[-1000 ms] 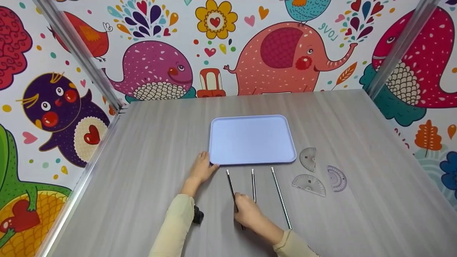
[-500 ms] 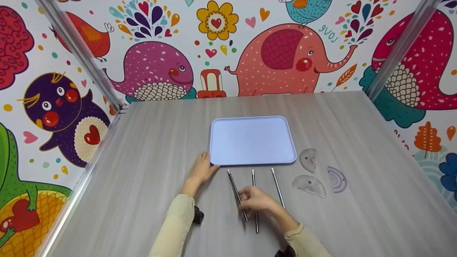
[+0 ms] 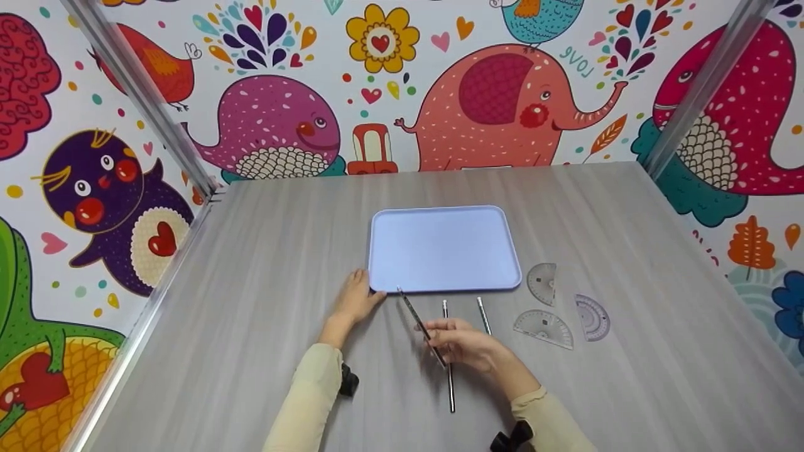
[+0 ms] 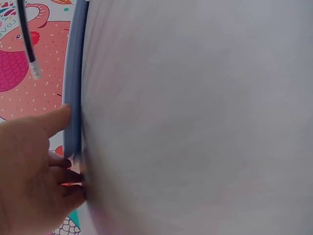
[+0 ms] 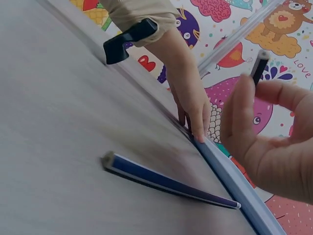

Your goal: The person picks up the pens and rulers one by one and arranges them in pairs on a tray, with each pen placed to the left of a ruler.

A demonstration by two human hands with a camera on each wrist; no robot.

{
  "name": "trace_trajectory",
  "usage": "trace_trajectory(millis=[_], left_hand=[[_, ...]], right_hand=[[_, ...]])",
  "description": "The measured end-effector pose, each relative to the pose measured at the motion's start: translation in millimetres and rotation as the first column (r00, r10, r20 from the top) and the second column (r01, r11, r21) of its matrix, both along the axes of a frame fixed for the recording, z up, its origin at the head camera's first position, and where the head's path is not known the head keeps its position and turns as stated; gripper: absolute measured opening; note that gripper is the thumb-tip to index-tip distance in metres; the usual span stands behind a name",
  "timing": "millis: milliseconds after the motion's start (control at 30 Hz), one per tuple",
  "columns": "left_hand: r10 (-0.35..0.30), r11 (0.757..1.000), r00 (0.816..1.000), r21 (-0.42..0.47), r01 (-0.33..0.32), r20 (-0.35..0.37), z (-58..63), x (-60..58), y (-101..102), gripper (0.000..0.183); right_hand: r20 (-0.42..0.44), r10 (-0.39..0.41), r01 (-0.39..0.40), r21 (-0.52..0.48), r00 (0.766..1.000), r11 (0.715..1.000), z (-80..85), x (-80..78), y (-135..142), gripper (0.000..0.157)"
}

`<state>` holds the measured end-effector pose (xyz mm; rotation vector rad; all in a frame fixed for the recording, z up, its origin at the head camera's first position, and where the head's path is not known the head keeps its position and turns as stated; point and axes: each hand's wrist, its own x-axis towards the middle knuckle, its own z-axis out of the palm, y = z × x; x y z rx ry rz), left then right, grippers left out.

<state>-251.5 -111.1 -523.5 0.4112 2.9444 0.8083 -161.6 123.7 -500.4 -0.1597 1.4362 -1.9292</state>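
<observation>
Fingers and thumb of the right hand (image 3: pixel 474 348) pinch a dark pencil (image 3: pixel 411 311), held tilted above the grey table (image 3: pixel 282 282), its white end pointing far and left. In the head view that end meets the near edge of the pale blue tray (image 3: pixel 446 248), close to its left corner; the left wrist view shows it apart from the rim. Extended, the left hand (image 3: pixel 355 298) touches that same corner, thumb along the near edge and fingers by the left side.

Beneath the right hand lies a middle pencil (image 3: pixel 451 392), partly covered; a right pencil (image 3: pixel 484 316) reaches out beyond the hand toward the tray, just short of its near edge. Three protractors (image 3: pixel 544 328) sit farther right, near the tray's near right corner, with a narrow gap before its edge. A broad stretch of tabletop runs left of the tray, and a shallower strip divides its far edge from the printed wall (image 3: pixel 270 107).
</observation>
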Motion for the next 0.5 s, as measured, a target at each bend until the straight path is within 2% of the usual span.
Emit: trace_trajectory(millis=[133, 267, 500], left_hand=[[-0.006, 1.0, 1.0, 0.0, 0.006, 0.006, 0.7, 0.8, -0.4, 0.067], [-0.007, 1.0, 1.0, -0.005, 0.007, 0.01, 1.0, 1.2, -0.4, 0.066], [-0.008, 1.0, 1.0, 0.006, 0.008, 0.001, -0.2, 0.8, -0.2, 0.065]], right_hand=[[0.009, -0.019, 0.019, -0.025, 1.0, 1.0, 3.1, -6.4, 1.6, 0.052], [0.022, -0.053, 0.053, -0.004, 0.998, 0.999, 5.2, -14.0, 0.9, 0.051], [-0.001, -0.152, 0.151, 0.037, 0.988, 0.988, 10.6, -33.9, -5.7, 0.05]])
